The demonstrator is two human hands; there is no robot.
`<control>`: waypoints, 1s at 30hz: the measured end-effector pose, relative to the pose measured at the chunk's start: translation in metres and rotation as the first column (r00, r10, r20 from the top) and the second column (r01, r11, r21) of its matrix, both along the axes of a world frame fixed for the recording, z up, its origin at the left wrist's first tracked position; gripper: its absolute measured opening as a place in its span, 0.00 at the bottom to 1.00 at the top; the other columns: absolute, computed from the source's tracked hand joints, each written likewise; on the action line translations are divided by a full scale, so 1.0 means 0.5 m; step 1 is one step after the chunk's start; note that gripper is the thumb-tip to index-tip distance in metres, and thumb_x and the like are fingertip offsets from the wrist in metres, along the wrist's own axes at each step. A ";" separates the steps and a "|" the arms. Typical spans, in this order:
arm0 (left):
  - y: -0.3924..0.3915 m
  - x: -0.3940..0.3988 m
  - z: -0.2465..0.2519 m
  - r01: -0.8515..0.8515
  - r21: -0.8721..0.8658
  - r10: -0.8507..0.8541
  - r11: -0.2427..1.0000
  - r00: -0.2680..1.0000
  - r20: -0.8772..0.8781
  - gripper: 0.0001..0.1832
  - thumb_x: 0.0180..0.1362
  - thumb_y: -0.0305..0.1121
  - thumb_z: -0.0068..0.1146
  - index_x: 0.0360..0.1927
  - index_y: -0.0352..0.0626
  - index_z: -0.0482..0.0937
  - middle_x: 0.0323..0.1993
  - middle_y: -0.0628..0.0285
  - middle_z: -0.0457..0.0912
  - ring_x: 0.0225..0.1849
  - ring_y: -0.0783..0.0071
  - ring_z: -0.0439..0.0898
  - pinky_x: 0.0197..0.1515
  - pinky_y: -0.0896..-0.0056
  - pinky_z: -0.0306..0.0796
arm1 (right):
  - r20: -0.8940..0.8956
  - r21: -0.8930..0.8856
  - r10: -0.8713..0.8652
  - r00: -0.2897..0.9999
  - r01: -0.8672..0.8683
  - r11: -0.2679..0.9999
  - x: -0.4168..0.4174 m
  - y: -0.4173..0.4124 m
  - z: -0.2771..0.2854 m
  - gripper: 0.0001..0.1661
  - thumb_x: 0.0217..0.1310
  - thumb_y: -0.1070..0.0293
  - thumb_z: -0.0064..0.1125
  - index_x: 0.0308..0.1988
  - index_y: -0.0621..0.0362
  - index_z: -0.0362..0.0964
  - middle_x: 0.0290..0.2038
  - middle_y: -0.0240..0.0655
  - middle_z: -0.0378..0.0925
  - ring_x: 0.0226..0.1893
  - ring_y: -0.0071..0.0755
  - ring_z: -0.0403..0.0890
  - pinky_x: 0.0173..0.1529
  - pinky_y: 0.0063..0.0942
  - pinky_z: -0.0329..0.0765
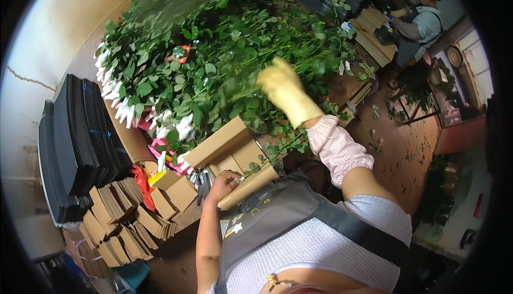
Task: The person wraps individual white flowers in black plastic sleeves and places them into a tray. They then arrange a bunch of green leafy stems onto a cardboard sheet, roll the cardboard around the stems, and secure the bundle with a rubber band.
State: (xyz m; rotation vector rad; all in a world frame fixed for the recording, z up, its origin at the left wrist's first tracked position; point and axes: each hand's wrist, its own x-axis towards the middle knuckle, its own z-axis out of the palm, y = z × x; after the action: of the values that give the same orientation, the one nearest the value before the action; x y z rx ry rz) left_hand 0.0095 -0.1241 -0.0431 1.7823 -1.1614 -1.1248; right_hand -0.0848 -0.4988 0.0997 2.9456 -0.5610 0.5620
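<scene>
My bare left hand (pixel 224 187) is at the left end of an open corrugated cardboard tray (pixel 252 149). Its thumb and fingers close on the white-covered tip (pixel 241 179) of a leafy stem (pixel 253 168), which lies along the tray towards the right. Over a large heap of green, rose-like leafy stems (pixel 224 61) reaches my right hand (pixel 282 85), in a yellow rubber glove. Motion blurs its curled fingers and the leaves beside them, so whether it grips a stem is unclear. White-sleeved flower heads (pixel 124 111) point left from the heap.
Stacks of black sheets (pixel 80 133) stand at left. Bundled cardboard pieces (pixel 120 214) lie below them, near a red plastic bag (pixel 142 185). A co-worker (pixel 425 25) is at the upper right beside cardboard (pixel 372 37). Leaves litter the floor (pixel 400 153) at right.
</scene>
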 end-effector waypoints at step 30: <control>0.040 -0.015 -0.076 -0.294 -0.098 0.305 0.951 0.942 0.136 0.29 0.44 0.37 0.81 0.54 0.48 0.86 0.39 0.56 0.79 0.39 0.62 0.80 0.43 0.66 0.77 | -0.202 0.361 0.122 0.972 -0.042 0.931 -0.133 0.005 -0.033 0.14 0.61 0.61 0.61 0.44 0.55 0.82 0.37 0.46 0.84 0.39 0.55 0.84 0.44 0.49 0.80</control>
State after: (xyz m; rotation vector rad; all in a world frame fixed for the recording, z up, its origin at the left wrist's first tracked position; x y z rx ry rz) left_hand 0.0021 -0.1040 -0.0808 1.9322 -0.9605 -0.7693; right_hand -0.1515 -0.4963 0.0832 3.3249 -0.5678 0.1396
